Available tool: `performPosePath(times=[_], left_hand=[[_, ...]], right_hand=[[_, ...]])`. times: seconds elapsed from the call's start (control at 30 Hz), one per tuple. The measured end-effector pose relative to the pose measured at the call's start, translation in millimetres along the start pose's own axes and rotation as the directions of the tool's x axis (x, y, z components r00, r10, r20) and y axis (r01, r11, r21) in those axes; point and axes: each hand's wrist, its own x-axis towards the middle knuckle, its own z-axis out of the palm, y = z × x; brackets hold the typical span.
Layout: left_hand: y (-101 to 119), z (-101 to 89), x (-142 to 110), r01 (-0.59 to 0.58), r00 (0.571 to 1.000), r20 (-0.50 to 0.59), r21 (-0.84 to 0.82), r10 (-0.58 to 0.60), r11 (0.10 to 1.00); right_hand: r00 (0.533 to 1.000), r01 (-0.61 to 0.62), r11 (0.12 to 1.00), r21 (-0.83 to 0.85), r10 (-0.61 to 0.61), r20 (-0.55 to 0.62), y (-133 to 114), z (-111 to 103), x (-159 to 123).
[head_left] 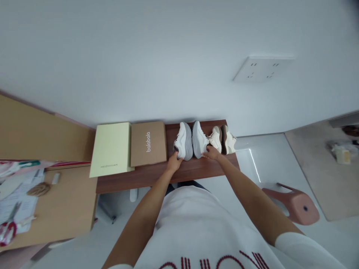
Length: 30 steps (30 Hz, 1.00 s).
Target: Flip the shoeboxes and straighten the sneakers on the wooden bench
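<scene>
Two white sneakers with thick grey soles lie on their sides on a narrow brown wooden board, soles facing each other. My left hand grips the near end of the left white sneaker. On the near end of the right white sneaker, my right hand is closed with its fingers around the edge. Close beside that hand are a cream sneaker and a second cream sneaker, both with brown soles. Fingertips of both hands are partly hidden behind the shoes.
A pale yellow box and a brown "balabala" box share the wooden board at left. Further left, a tabletop carries papers and red-handled scissors. A pink stool stands at right. The wall has a socket panel.
</scene>
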Motion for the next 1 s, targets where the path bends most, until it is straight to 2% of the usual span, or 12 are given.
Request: performPosePath(times=[0.13, 0.23, 0.33, 0.43, 0.57, 0.73, 1.0], left_hand=[[-1.3, -6.5, -4.3, -0.015, 1.0, -0.019, -0.049, 0.014, 0.999], [-4.0, -10.5, -6.7, -0.053, 0.998, -0.037, -0.047, 0.052, 0.997], [-2.8, -13.7, -9.0, -0.121, 0.992, -0.033, -0.015, 0.12, 0.993], [4.6, -16.4, -10.6, -0.183, 0.983, -0.02, 0.062, 0.185, 0.981], [20.6, -18.0, -10.9, -0.244, 0.969, 0.027, 0.3, 0.247, 0.922], [35.5, -13.7, -14.0, -0.303, 0.948, 0.095, 0.555, 0.302, 0.775], [44.4, -4.7, -14.3, -0.282, 0.948, 0.078, 0.653, 0.308, 0.703]], right_hand=[[0.997, 0.05, 0.994, 0.099, -0.055, 0.05, 1.6, 5.3, -4.6], [0.995, 0.088, 0.989, 0.119, -0.093, 0.038, -0.5, 9.1, -9.8], [0.982, 0.163, 0.985, -0.046, -0.167, -0.089, -6.7, 7.8, -14.5], [0.945, 0.173, 0.963, -0.207, -0.221, -0.239, -15.4, 5.2, -19.4], [0.923, 0.129, 0.951, -0.28, -0.219, -0.315, -28.1, 8.3, -24.7], [0.921, 0.147, 0.928, -0.343, -0.255, -0.294, -42.7, 20.1, -24.9], [0.944, 0.148, 0.894, -0.424, -0.255, -0.208, -60.8, 42.2, -27.5]])
